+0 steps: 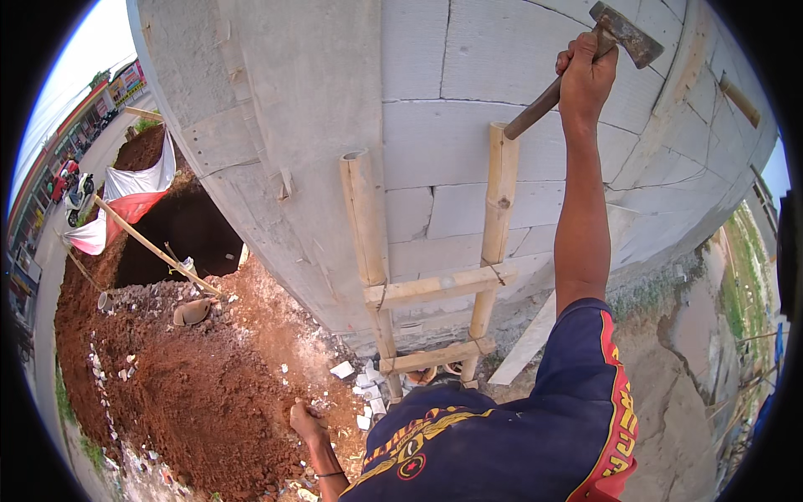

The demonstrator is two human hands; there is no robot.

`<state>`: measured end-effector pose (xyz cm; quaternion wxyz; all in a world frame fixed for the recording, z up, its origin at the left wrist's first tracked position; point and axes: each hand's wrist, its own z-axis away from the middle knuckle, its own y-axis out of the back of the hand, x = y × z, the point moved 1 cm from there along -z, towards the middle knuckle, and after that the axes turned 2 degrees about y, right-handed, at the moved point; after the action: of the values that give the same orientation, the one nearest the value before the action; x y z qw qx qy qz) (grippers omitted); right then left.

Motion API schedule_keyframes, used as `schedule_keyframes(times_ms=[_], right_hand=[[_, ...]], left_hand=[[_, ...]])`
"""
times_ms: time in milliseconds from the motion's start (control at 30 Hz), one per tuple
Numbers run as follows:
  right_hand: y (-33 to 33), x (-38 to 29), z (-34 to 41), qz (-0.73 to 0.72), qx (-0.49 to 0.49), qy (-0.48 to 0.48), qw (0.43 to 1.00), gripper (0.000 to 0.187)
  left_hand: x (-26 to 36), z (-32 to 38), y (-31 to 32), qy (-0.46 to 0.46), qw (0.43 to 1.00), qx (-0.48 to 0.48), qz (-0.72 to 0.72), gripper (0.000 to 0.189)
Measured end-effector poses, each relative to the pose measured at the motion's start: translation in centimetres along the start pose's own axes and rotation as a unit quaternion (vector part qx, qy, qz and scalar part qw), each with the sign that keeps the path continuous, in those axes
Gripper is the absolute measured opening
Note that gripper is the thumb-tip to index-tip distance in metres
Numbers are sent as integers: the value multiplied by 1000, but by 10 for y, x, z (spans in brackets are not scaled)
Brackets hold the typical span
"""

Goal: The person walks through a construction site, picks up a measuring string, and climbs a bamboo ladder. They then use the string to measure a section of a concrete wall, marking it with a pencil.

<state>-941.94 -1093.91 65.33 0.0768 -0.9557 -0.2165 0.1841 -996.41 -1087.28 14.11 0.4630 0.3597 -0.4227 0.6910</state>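
My right hand [586, 85] grips a hatchet with a rusty steel head [627, 34] and a wooden handle [536, 110], held up in front of the block wall. The handle's lower end overlaps the top of a bamboo ladder's right rail [502, 182] in the picture; whether they touch, I cannot tell. My left hand [307, 419] hangs low on the left with curled fingers, over the reddish ground and apart from the ladder. Whether it holds something small is hidden. The ladder's left rail [364, 219] leans by the grey concrete column [313, 157], and rungs [439, 285] are tied across.
Light aerated-concrete blocks [489, 144] form the wall. Below left lie a mound of red soil [207, 401] and broken white pieces [370, 392]. A dark pit [188, 229] has a pole [154, 245] across it. A board [527, 339] leans near the ladder.
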Motion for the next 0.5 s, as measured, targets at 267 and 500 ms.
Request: schedule_keyframes(times_ms=[267,500], right_hand=[[-72,14,-11,-135,63,-120,982,22],[-158,-14,41,-150,-42,-98,983,25]], left_hand=[[2,9,-1,-11,999,19,-23,28],[3,10,-5,1,998,47,-49,31]])
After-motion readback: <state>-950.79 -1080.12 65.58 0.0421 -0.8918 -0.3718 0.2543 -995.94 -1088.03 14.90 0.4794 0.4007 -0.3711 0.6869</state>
